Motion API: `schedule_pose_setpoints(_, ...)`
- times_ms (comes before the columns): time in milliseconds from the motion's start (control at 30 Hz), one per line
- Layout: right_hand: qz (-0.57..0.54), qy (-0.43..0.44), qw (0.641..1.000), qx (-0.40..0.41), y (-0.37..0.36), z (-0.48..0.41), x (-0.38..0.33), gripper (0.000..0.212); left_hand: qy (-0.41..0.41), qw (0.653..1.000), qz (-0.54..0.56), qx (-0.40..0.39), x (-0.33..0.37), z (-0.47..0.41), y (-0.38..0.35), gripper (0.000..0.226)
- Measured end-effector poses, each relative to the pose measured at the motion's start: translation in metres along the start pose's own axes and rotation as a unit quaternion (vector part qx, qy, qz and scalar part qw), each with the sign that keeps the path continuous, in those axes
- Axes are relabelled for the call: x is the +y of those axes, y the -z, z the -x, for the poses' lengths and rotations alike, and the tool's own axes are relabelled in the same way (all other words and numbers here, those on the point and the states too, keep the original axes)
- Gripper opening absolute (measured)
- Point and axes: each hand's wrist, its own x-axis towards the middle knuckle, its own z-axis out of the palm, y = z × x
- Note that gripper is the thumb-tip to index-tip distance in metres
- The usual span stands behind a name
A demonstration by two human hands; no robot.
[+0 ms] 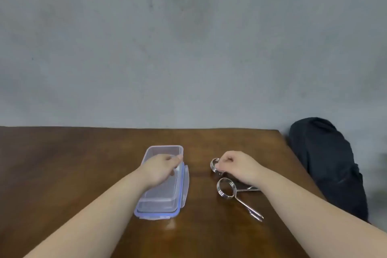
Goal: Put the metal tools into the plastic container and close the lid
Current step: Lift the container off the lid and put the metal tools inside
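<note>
A clear plastic container [161, 199] stands on the wooden table [83, 163], resting on its blue-rimmed lid [185, 186]. My left hand [161, 167] lies over the container's far half, fingers pinched at its right rim. Right of it lie two metal tools with coiled ring ends. My right hand [236, 166] pinches the coil of the farther tool [214, 165]; the rest of that tool is hidden under my hand and wrist. The nearer tool [226, 187] lies free, its two thin prongs pointing toward the front right.
A dark bag [326, 165] sits off the table's right edge, against the grey wall [188, 48]. The table's far edge runs just behind the container.
</note>
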Motion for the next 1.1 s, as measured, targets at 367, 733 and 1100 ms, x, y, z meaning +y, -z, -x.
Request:
schedule_pose_setpoints(367,0.387,0.015,0.921,-0.034,-0.037,0.014,0.025,0.063,-0.056,0.914,-0.402,0.006,-0.016,0.042,-0.034,0.031)
schedule_pose_setpoints(733,0.144,0.003,0.985,0.096,-0.001,0.021,0.019,0.058,-0.166,0.830,-0.528,-0.074,-0.035,0.054,-0.027,0.010)
schedule_pose_setpoints(1100,0.166,0.155,0.973,0.041,0.014,0.029,-0.054,0.065,-0.325,0.781,-0.532,-0.041,-0.025,0.040,-0.040,0.048)
